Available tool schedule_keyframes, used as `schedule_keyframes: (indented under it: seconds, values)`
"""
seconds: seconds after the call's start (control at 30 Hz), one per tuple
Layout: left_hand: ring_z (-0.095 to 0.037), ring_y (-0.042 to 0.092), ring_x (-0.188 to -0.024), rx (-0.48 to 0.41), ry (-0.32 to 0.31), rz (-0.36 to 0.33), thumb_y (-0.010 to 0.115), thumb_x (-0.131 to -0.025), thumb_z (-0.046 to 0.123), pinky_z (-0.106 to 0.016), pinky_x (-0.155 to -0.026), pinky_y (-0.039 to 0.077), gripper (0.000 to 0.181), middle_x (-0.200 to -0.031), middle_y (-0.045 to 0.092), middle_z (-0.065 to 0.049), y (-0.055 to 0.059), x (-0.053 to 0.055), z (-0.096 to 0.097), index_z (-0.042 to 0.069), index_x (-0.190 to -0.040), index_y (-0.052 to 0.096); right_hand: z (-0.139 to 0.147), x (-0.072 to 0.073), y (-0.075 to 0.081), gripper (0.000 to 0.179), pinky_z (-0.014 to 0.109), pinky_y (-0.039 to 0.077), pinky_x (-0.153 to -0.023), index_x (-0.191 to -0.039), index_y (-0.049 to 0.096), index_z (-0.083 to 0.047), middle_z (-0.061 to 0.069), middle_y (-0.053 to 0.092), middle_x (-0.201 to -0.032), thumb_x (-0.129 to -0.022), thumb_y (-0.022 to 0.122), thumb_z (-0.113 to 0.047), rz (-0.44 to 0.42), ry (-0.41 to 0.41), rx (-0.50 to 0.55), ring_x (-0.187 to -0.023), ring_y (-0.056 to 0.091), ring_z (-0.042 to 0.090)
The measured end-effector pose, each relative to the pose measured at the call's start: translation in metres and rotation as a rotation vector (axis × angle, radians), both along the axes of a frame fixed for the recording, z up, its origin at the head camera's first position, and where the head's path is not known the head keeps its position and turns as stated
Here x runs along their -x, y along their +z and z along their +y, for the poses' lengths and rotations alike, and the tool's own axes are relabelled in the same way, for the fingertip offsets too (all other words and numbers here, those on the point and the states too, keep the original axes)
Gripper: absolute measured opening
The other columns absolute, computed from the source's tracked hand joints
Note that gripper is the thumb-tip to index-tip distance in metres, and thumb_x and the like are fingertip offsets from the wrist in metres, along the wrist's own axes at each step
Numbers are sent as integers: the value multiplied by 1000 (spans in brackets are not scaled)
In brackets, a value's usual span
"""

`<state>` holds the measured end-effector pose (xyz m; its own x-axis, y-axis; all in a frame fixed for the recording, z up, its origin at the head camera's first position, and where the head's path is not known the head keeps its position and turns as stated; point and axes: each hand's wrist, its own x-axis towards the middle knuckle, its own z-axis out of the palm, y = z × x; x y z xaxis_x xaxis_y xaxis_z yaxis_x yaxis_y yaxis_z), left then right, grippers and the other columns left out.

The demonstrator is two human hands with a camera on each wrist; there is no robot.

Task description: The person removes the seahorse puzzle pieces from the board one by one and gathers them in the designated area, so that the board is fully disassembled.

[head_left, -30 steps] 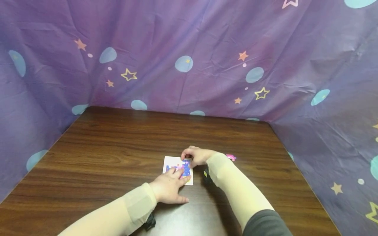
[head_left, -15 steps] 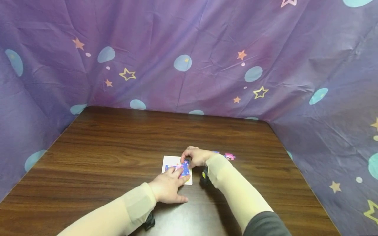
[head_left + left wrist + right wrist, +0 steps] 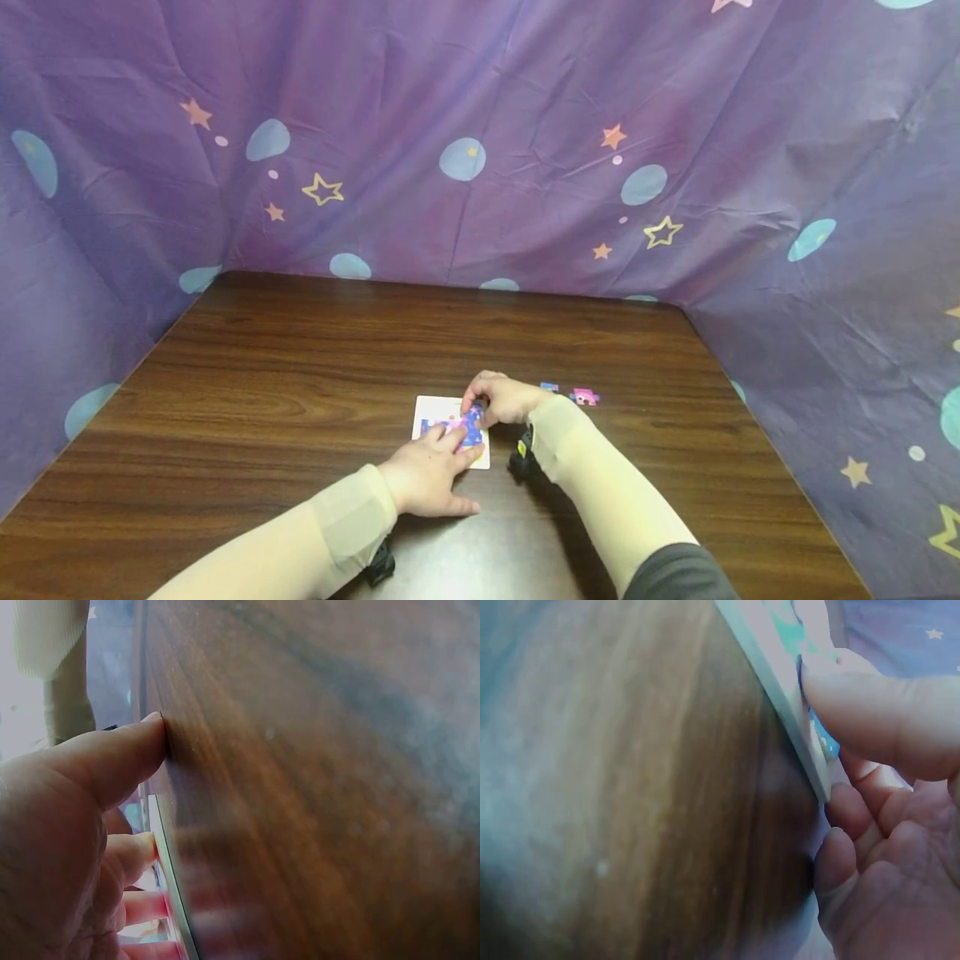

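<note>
A small white-bordered puzzle board (image 3: 429,406) lies on the table, with blue and pink pieces fitted inside its frame. Spread over its lower left part is my left hand (image 3: 427,477), fingers straight on the pieces and thumb out on the wood. My right hand (image 3: 506,400) is at the upper right corner of the board. Its thumb and index finger pinch a blue puzzle piece (image 3: 826,739) close against the board; the other fingers curl beside the edge. Much of the puzzle is hidden under both hands.
Beyond the right wrist lie a pink puzzle piece (image 3: 584,397) and a blue puzzle piece (image 3: 550,387), loose on the brown wooden table (image 3: 300,358). A purple cloth (image 3: 375,125) with stars and circles hangs along the back and sides.
Both hands stay almost where they were, the right one shifting slightly at the corner. The loose blue piece, earlier hidden behind the right wrist, now shows.
</note>
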<state>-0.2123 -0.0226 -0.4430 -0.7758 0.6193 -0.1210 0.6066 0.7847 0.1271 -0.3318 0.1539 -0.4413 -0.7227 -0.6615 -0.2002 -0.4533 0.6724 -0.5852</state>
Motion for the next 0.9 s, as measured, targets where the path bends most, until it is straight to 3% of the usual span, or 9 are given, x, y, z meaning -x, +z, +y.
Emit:
schedule_keyframes:
  seconds: [0.2,0.53,0.8,0.9]
  values:
    - [-34,34,-135,0,-2,11,58,-81,68,-45,-108,36,81,-152,35,-13,2,-1,0,22,-146,44,0,0,0,25,42,30,-100,-84,69,-23,-10,59,-101,-68,80,-6,14,2,2,-108,42,19]
    - [-35,35,-135,-4,6,4,59,-81,67,-46,-107,36,80,-151,36,-13,3,-2,0,22,-146,44,2,1,-10,36,27,46,-81,-100,68,-8,-2,63,-92,-68,82,2,-89,-95,123,-87,54,12]
    - [-34,35,-134,-5,2,4,58,-81,67,-45,-107,36,80,-151,36,-13,1,-1,0,22,-146,44,5,-3,-9,39,36,37,-93,-104,74,-17,-10,65,-95,-67,86,-12,29,-88,82,-99,46,15]
    - [-34,35,-134,-5,-2,10,59,-81,67,-44,-107,37,80,-150,37,-13,1,-1,0,22,-146,44,6,-5,-9,41,36,36,-93,-107,75,-20,-10,64,-96,-68,86,-15,20,-99,79,-101,45,15]
